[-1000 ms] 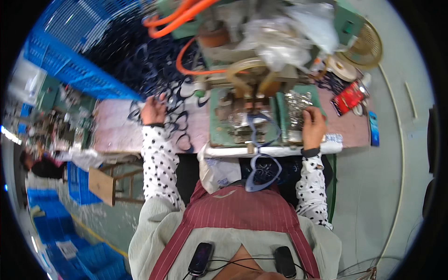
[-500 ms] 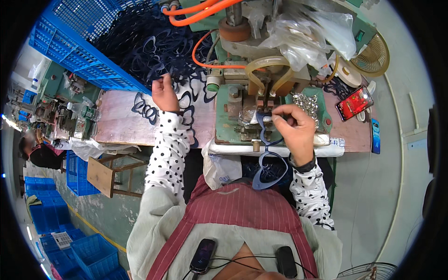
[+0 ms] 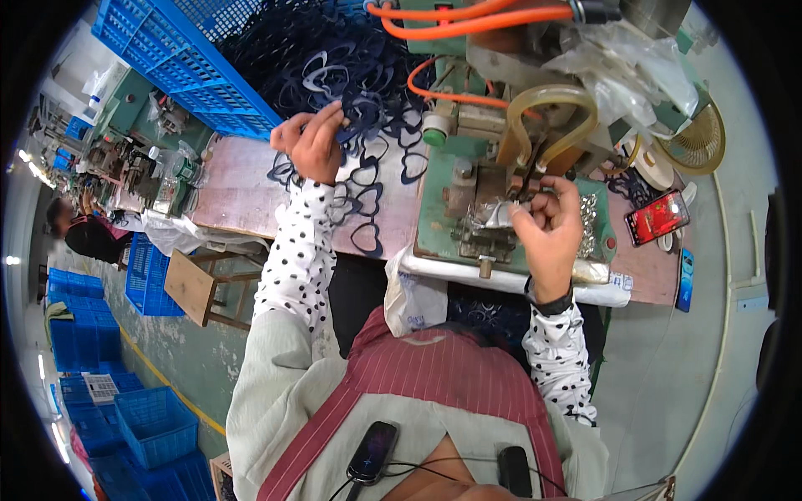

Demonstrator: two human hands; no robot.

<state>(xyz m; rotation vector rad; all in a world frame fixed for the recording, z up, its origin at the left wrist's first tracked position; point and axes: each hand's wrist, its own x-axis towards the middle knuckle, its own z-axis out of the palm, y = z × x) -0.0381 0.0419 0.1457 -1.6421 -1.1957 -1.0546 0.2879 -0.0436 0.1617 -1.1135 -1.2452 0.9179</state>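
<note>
**Crowded bench, both hands up at the work**

I see a worn pinkish bench [image 3: 242, 192] in a workshop, blue crates [image 3: 167, 50] at its far left edge. My left hand [image 3: 313, 142] pinches a dark heart-shaped loop [image 3: 355, 125] from the heap. My right hand [image 3: 547, 221] is closed at the green press [image 3: 468, 209]; what it grips, I cannot tell. Open floor [image 3: 710, 334] lies right; stool [image 3: 196, 288] left.

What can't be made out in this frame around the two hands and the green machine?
- Head view: what the right hand pinches at the green machine; its fingers cover it and it is too small.
- Head view: whether the left hand grips one dark heart-shaped loop or several; the pile blends together.
- Head view: the machine's top, cut off by the upper edge.
</note>
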